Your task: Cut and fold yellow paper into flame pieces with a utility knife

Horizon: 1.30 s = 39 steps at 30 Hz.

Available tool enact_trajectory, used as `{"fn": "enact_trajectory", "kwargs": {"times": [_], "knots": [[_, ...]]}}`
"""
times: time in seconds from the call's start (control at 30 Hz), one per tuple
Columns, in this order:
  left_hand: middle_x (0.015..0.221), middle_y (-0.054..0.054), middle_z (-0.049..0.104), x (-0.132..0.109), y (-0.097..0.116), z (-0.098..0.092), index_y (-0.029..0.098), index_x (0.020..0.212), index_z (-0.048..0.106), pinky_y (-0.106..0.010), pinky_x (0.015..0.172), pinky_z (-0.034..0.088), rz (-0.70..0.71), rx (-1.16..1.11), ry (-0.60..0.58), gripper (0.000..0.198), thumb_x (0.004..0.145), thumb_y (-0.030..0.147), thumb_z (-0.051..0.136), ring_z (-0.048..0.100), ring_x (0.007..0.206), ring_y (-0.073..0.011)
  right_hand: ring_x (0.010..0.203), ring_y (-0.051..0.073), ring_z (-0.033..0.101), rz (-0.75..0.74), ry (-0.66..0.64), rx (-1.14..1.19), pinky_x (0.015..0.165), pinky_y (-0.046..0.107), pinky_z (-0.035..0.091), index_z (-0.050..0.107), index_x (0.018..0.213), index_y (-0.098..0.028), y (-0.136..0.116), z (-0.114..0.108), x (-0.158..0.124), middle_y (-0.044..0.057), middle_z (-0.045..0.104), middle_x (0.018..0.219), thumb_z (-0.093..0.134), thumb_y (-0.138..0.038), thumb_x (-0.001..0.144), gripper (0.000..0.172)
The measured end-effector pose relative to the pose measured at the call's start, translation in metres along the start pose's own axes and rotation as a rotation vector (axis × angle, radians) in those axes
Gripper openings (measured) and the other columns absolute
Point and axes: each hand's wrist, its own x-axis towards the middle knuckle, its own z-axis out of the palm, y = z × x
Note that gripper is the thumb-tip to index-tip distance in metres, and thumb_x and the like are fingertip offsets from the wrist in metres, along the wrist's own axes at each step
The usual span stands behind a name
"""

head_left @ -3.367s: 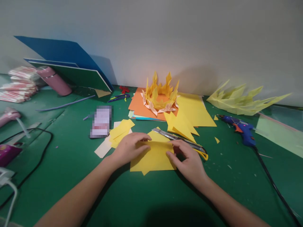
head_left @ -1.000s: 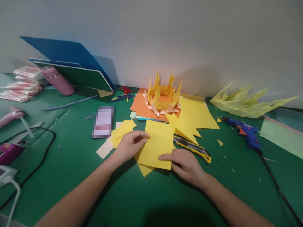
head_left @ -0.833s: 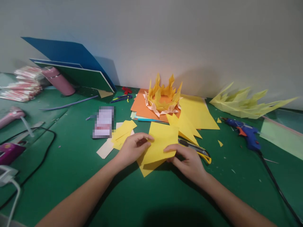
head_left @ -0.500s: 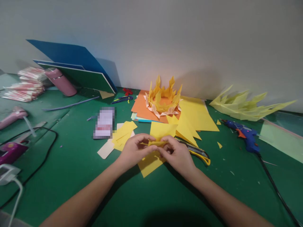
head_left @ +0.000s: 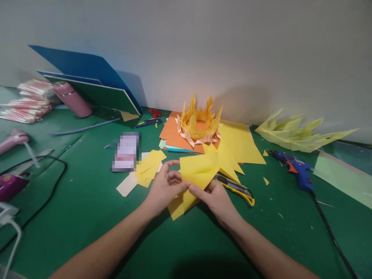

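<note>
Both my hands hold a yellow paper sheet (head_left: pixel 199 169) lifted a little off the green table (head_left: pixel 87 193). My left hand (head_left: pixel 164 188) pinches its near left edge with thumb and fingers. My right hand (head_left: pixel 215 197) grips the same edge from the right and from below. The sheet is bent and tilts up away from me. A second yellow piece (head_left: pixel 176 207) lies flat under my hands. A yellow utility knife (head_left: pixel 236 188) lies just right of my right hand.
A folded yellow paper crown (head_left: pixel 199 122) sits on orange paper (head_left: pixel 171 133) by the wall. Yellow sheets (head_left: pixel 241 141), small yellow squares (head_left: pixel 149 164), a blue glue gun (head_left: pixel 295 166) with its black cord, pale yellow spiky paper (head_left: pixel 299 130), blue and green boards (head_left: pixel 93 83), a pink bottle (head_left: pixel 71 100).
The yellow sheet lay flat under my hands, then I lifted it, turned it and folded its near edge. Now it is raised and tilted, pinched by both hands close together.
</note>
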Motion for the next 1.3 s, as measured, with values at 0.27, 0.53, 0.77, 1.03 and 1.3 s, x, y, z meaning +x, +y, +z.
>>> {"fn": "enact_trajectory", "kwargs": {"times": [0.27, 0.53, 0.77, 1.03, 1.3], "knots": [[0.077, 0.0, 0.064, -0.005, -0.007, -0.009, 0.018, 0.088, 0.056, -0.025, 0.064, 0.048, -0.027, -0.026, -0.047, 0.046, 0.055, 0.035, 0.083, 0.061, 0.071, -0.0131, 0.097, 0.031, 0.068, 0.005, 0.023, -0.019, 0.087, 0.047, 0.054, 0.072, 0.091, -0.019, 0.003, -0.001, 0.0, 0.009, 0.073, 0.102, 0.081, -0.044, 0.058, 0.042], [0.07, 0.003, 0.058, -0.003, -0.015, -0.008, 0.018, 0.079, 0.055, -0.025, 0.067, 0.05, 0.033, -0.045, 0.035, 0.04, 0.054, 0.031, 0.083, 0.057, 0.067, -0.0108, 0.098, 0.03, 0.068, 0.013, 0.027, -0.024, 0.086, 0.045, 0.055, 0.071, 0.089, -0.02, 0.005, -0.001, 0.002, 0.009, 0.073, 0.105, 0.08, -0.043, 0.06, 0.039], [0.072, 0.003, 0.057, -0.004, -0.016, -0.007, 0.019, 0.079, 0.054, -0.026, 0.068, 0.05, 0.073, -0.04, 0.025, 0.036, 0.057, 0.029, 0.081, 0.056, 0.067, -0.0111, 0.097, 0.03, 0.068, 0.04, 0.041, -0.02, 0.087, 0.045, 0.055, 0.072, 0.09, -0.019, 0.006, -0.002, 0.001, 0.009, 0.073, 0.103, 0.081, -0.041, 0.059, 0.038], [0.072, 0.003, 0.058, -0.004, -0.016, -0.006, 0.018, 0.077, 0.057, -0.025, 0.068, 0.051, 0.097, -0.074, 0.019, 0.033, 0.056, 0.025, 0.081, 0.056, 0.066, -0.0102, 0.095, 0.03, 0.069, 0.061, 0.06, -0.014, 0.085, 0.044, 0.055, 0.072, 0.089, -0.018, 0.006, -0.002, 0.0, 0.009, 0.074, 0.101, 0.082, -0.041, 0.057, 0.041], [0.075, 0.001, 0.06, -0.004, -0.017, -0.005, 0.017, 0.079, 0.06, -0.025, 0.068, 0.052, 0.112, -0.117, 0.009, 0.034, 0.055, 0.024, 0.083, 0.057, 0.068, -0.0111, 0.096, 0.03, 0.069, 0.074, 0.052, 0.019, 0.087, 0.043, 0.054, 0.073, 0.087, -0.019, 0.004, -0.002, -0.001, 0.008, 0.074, 0.101, 0.083, -0.038, 0.055, 0.038]]}}
